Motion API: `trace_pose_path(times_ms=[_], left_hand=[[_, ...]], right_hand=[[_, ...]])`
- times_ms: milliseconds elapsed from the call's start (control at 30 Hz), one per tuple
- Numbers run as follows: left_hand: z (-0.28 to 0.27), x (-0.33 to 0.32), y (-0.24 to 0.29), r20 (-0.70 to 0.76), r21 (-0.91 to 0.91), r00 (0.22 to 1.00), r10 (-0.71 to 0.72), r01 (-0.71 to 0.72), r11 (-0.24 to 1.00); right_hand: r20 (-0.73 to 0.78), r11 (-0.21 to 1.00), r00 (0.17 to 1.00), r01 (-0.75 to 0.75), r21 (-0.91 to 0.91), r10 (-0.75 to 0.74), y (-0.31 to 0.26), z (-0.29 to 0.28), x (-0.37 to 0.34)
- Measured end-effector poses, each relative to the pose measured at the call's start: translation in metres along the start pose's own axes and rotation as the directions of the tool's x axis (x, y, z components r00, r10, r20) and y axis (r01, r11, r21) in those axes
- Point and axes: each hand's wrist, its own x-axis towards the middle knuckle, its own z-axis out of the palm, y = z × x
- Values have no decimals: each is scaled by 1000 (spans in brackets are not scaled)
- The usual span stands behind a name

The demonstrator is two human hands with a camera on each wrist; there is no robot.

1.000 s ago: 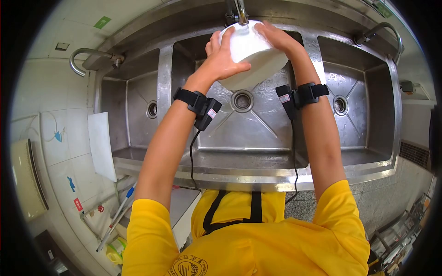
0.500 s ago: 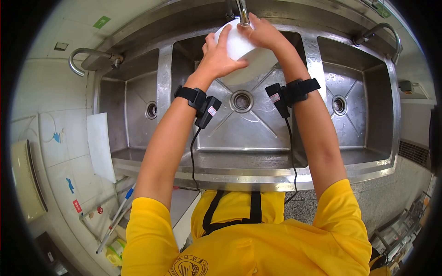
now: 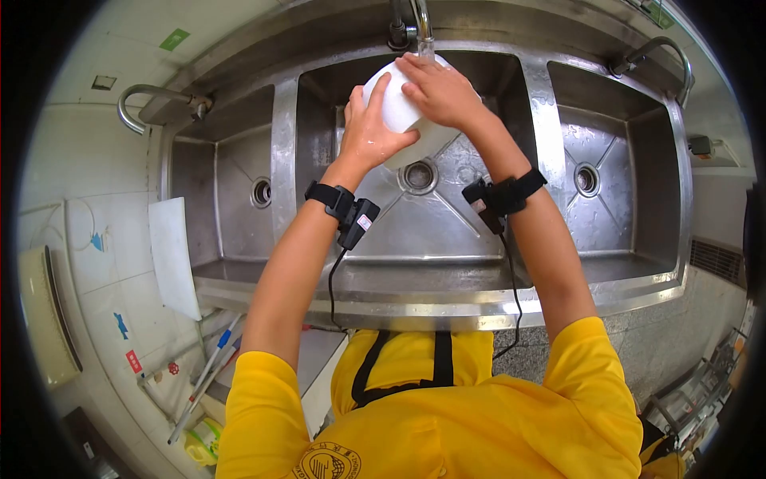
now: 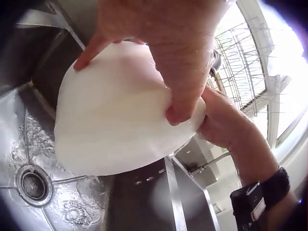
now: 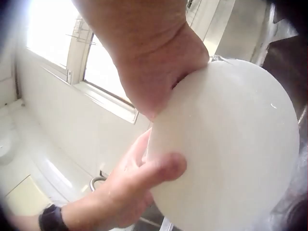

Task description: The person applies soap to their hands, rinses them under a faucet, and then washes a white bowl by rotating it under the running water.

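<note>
A smooth white bowl (image 3: 396, 102) is held tilted over the middle sink basin (image 3: 423, 247), close below the running faucet (image 3: 424, 22). My left hand (image 3: 369, 136) grips its left side, with the thumb on the near face and spread fingers along the far side. Over the upper right of the bowl lies my right hand (image 3: 444, 94), its fingers stretched flat against the surface. In the left wrist view the bowl's pale wall (image 4: 106, 115) fills the middle, the left thumb pressing on it. The right wrist view shows its rounded face (image 5: 231, 144), with the right fingertips hidden behind the edge.
Side basins with drains flank the middle one: left basin (image 3: 239, 180), right basin (image 3: 610, 168). Curved faucets stand at the far left (image 3: 132, 100) and far right (image 3: 678, 56). A white board (image 3: 174, 259) leans at the left. Cables hang from both wrist cameras.
Both hands have brought the bowl nearer and slightly left, away from the back wall. The right hand has slid from the bowl's far right edge across its top.
</note>
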Motion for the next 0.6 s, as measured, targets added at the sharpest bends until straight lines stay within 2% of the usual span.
trace_pose_path(times_ms=[33,100,133,167,200,233,267,300,367,400,433,500,533,567,600], left_hand=[[0,-3,0,-4,6,1000,10,-10,1000],[0,-7,-2,1,-4,1000,24,-24,1000],[0,-9,-3,4,-13,999,38,-38,999],[0,-11,-4,5,-13,999,37,-37,999],[-2,-14,-3,12,-23,999,38,-37,999],[-4,-17,-4,18,-30,999,37,-36,999],[-6,-19,-6,16,-25,999,34,-33,999],[-6,-20,-7,7,-45,999,52,-51,998],[-6,-20,-8,-5,-66,998,69,-70,995],[-6,-19,-6,6,-67,998,65,-65,996],[-6,-20,-5,20,-69,998,60,-59,996],[-3,-17,-1,16,-46,1000,19,-19,999],[-2,-16,1,10,-25,1000,-17,18,1000],[0,-14,3,11,-26,1000,-19,19,999],[2,-11,6,-3,-14,1000,-18,18,1000]], right_hand=[[2,1000,1000,-1,1,1,7,5,1],[-10,987,1000,25,158,-24,26,10,11],[55,967,998,-27,253,13,34,9,13],[56,967,998,-27,253,13,42,9,9],[111,874,986,-164,458,126,44,5,4],[189,719,957,-290,632,220,49,2,-1],[255,591,937,-348,728,238,69,16,-2],[255,590,938,-346,729,234,71,20,-7],[327,432,853,-495,754,406,77,27,-18],[325,388,861,-475,790,392,71,20,-24],[327,389,860,-476,789,391,67,16,-26],[130,608,920,-345,715,370,58,14,-28],[134,606,919,-349,715,371,53,17,-27],[15,792,950,-269,548,312,47,20,-23],[-88,925,971,-180,335,221,39,22,-18]])
